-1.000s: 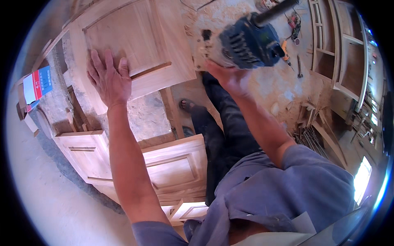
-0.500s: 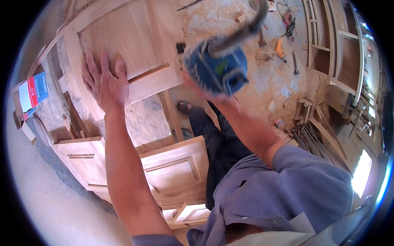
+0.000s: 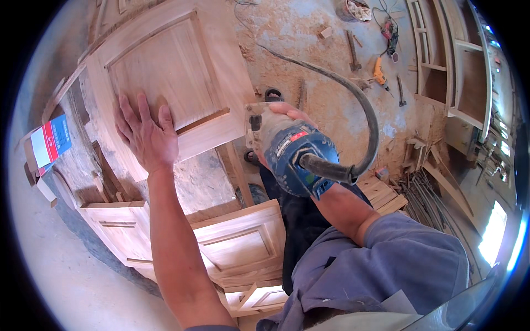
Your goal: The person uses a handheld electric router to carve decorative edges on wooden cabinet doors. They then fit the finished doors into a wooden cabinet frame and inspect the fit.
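Observation:
My left hand (image 3: pixel 146 135) lies flat on a pale wooden raised-panel door (image 3: pixel 160 60), its fingers spread near a dark slot at the panel's lower edge. In my right hand (image 3: pixel 292 112) is a blue trim router (image 3: pixel 303 157), tipped sideways, with its clear base plate (image 3: pixel 254 122) at the door's right edge. Whether the base touches the wood I cannot tell; the bit is hidden. A thick black cord or hose (image 3: pixel 364 110) loops from the router's rear end. Beneath the door shows a worn workbench top (image 3: pixel 201 171).
More panel doors (image 3: pixel 243 248) lean below the bench. A red, white and blue carton (image 3: pixel 49 143) sits at left. On the dusty floor are a yellow drill (image 3: pixel 380 73), an angle grinder (image 3: pixel 391 36) and hammers (image 3: pixel 353 52). A wooden cabinet frame (image 3: pixel 469 71) stands right, near thin rods (image 3: pixel 433 204).
My right hand has turned the router from upright-looking to sideways, bringing its base to the door's right edge. The cord has swung down and right. My left hand stays on the door.

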The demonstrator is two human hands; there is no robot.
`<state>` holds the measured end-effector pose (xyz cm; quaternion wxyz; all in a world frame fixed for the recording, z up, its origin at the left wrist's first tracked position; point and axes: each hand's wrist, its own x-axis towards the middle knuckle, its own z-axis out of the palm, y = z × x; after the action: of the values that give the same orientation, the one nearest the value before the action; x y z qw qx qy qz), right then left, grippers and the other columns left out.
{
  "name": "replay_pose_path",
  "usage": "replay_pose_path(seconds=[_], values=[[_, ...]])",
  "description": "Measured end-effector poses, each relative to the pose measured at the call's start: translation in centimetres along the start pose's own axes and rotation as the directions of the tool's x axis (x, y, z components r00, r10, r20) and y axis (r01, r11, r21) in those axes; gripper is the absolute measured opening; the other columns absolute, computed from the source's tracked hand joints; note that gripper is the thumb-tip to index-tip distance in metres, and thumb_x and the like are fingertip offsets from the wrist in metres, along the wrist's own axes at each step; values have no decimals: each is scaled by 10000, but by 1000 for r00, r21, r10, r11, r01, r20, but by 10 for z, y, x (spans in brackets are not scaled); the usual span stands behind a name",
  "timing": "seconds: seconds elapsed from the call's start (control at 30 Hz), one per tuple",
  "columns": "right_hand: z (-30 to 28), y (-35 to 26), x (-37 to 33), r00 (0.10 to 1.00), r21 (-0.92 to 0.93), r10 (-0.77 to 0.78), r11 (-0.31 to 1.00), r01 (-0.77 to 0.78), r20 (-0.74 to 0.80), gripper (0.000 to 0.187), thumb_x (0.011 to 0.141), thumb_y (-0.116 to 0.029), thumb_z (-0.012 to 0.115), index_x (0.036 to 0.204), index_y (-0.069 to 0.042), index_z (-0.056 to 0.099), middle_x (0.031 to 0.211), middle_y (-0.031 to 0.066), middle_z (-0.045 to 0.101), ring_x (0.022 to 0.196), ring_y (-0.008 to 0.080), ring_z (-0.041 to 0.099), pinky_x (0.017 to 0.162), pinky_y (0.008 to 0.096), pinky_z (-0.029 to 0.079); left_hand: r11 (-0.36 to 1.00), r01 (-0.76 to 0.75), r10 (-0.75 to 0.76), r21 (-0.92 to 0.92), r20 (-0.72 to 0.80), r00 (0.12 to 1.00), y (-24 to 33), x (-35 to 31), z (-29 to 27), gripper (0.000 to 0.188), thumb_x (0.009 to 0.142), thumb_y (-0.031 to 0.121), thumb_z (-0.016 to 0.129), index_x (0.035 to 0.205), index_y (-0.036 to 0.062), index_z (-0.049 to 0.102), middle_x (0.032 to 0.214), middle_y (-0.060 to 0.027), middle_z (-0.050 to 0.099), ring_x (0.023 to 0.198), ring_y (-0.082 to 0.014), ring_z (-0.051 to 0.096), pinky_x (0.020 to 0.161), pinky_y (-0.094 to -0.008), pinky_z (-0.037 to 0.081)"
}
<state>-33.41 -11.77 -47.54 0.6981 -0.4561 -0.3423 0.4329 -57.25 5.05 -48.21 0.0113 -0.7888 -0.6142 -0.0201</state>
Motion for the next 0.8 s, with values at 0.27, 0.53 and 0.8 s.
replay_pose_path(seconds=[0.27,0.53,0.8], values=[[11,-2,46,849,163,526,842,-514,-38,367,998,-253,599,1302,-64,519,1079,131,632,1053,248,635,908,374,543,1000,-9,9,-7,-10,1000,-2,-5,9,661,1014,563,419,1531,152,433,1657,-125,224,1521,-375,165,1238,-517,132],[4,35,92,955,-716,-107,641,278,276,257,895,-292,691,1101,-149,635,1008,53,674,949,221,661,828,355,539,1000,-24,24,-15,-38,999,-8,3,13,652,1019,557,420,1531,154,432,1654,-125,230,1521,-367,173,1237,-511,137],[15,49,143,884,-828,-325,347,441,335,181,764,-243,800,934,-231,739,931,-1,720,860,213,692,729,338,539,999,-27,25,-37,-43,999,-7,11,7,641,1016,530,452,1530,148,439,1647,-141,248,1519,-371,185,1236,-505,145]])
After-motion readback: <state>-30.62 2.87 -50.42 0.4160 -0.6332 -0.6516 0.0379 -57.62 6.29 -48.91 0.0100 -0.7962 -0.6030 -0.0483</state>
